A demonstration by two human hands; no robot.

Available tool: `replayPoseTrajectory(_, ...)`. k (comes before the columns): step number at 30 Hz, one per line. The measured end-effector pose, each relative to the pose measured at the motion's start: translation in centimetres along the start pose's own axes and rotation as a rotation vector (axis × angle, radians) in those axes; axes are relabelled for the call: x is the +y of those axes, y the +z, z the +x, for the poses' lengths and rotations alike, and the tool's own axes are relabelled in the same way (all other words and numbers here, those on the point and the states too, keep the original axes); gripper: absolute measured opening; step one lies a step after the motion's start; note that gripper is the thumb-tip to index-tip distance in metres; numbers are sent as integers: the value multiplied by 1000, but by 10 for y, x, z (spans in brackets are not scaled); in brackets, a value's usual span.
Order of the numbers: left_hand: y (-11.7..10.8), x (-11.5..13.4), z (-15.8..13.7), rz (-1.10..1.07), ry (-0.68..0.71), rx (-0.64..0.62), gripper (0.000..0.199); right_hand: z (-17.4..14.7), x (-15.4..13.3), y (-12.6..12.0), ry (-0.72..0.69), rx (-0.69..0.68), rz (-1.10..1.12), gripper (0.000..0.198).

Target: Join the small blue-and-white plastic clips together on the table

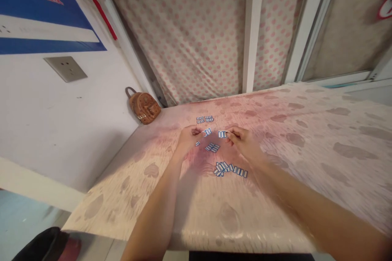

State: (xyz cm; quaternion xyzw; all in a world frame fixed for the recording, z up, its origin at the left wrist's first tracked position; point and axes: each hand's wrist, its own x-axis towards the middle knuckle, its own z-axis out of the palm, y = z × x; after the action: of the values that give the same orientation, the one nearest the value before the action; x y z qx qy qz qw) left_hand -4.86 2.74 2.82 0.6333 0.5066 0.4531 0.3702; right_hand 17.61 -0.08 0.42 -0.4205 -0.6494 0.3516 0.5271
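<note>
Pinched in my left hand (190, 138) is a small set of white, blue-edged rectangular pieces (208, 131). My right hand (241, 138) has its fingers closed on the edge of a similar white, blue-edged piece set (222, 134), a short gap away. On the tablecloth below and between the hands lies a small blue-and-white group (212, 147). One tiny blue-and-white piece (197, 143) rests by my left hand. Nearer to me, several more overlap in a loose pile (228, 169). Beyond the hands, others sit in short rows (205, 119). Their exact kind is too small to tell.
A patterned cloth covers the table (229, 212). At its far left corner, against the wall, stands a small brown backpack-shaped bag (144, 107). A dotted curtain (190, 32) hangs behind the far edge. The wall carries a socket (65, 69).
</note>
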Motion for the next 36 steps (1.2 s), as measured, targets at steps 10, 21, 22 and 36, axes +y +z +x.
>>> replayPoseTrajectory(10, 22, 22, -17, -180, 66, -244, 35, -8, -8, 1, -37, 7, -109, 11)
replayPoseTrajectory(21, 22, 21, -16, -168, 46, -259, 39, -8, -10, 3, -20, -44, -58, 13)
replayPoseTrajectory(22, 22, 21, -16, -163, 42, -262, 39, -7, -8, 4, -22, -49, -51, 13)
replayPoseTrajectory(36, 24, 23, -18, -181, 64, -273, 38, -7, 4, 5, -38, -23, -70, 10)
